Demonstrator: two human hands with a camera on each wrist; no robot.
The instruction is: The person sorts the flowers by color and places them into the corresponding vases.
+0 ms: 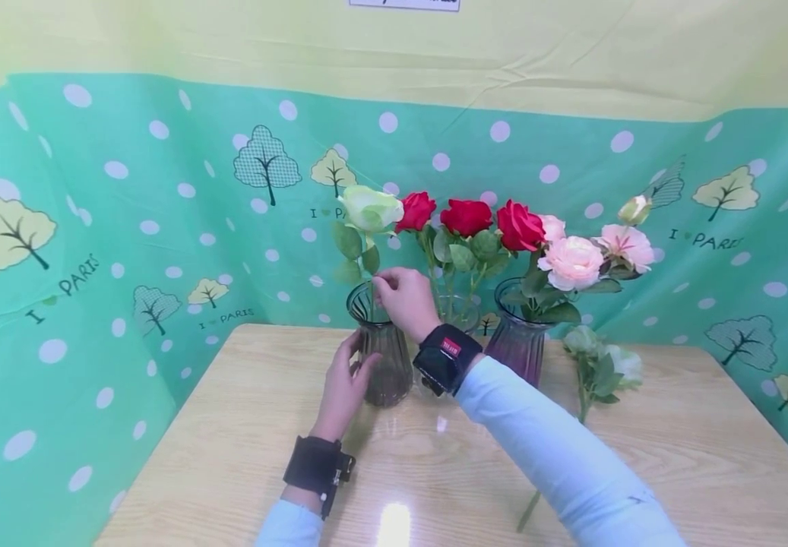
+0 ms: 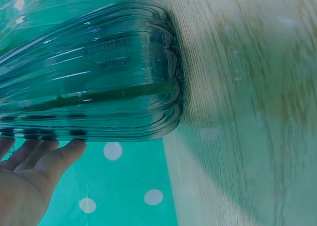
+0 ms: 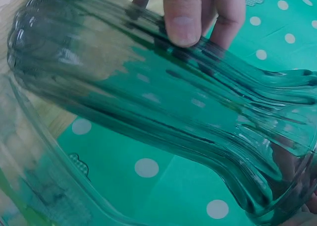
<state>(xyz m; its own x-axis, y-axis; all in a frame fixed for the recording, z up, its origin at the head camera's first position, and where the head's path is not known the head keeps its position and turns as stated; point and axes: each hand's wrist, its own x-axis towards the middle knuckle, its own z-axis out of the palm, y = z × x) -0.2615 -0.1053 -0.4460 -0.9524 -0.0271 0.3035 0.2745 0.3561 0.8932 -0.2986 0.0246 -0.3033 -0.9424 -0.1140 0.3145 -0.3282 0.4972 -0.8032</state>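
Observation:
A ribbed grey glass vase stands upright at the back left of the table. My left hand holds its left side, thumb and fingers spread about the glass. In the right wrist view that thumb lies against the ribbed wall. At the mouth, my right hand pinches the stem of a white-green rose, whose bloom leans above the rim. Through the glass, the left wrist view shows a green stem reaching down near the base. Some of the right fingertips are hidden in the head view.
Red roses stand in a clear vase just behind my right hand. A purple vase with pink flowers is to its right. Another white flower lies on the wooden table. A polka-dot cloth hangs behind.

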